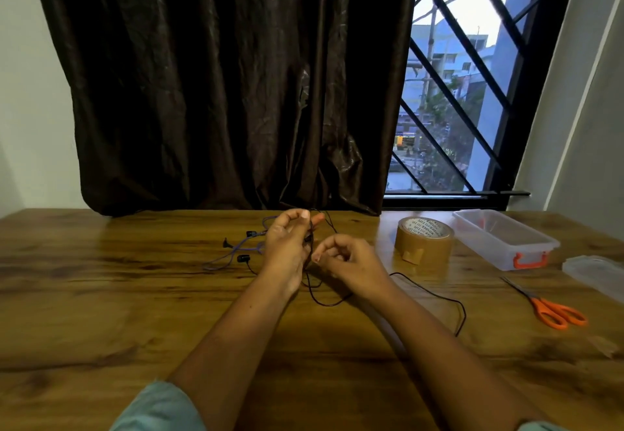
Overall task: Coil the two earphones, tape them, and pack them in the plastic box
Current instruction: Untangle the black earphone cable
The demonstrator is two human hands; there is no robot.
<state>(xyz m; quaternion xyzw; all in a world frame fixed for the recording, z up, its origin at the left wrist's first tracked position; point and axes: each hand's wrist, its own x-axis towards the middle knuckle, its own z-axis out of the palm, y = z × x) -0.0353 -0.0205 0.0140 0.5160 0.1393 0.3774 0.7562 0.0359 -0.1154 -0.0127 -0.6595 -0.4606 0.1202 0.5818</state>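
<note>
L hand (287, 248) is raised over the wood-grain table (101, 295), fingers curled, thumb and fingertips pinched on the black earphone (326, 305). It's a thin round cord. From the pinch it drops roughly vertical past the palm side of the fingers, hangs in a slack loop below the wrists, then trails right across the tabletop and hooks back toward me.

R hand (344, 261) sits just beside the cord, fingers curled in toward the palm. I can't tell if it actually nips the cord.

The purple earphone (243, 257) has a flatter cord and black buds. It lies loose on the table just L of the L hand, with its long run slanting toward near-left.

To the right:
- brown tape roll (423, 239), lying flat
- clear plastic box (503, 239) w/ orange latch, open
- its lid (594, 275), apart from it
- orange-handled scissors (553, 309)
</note>
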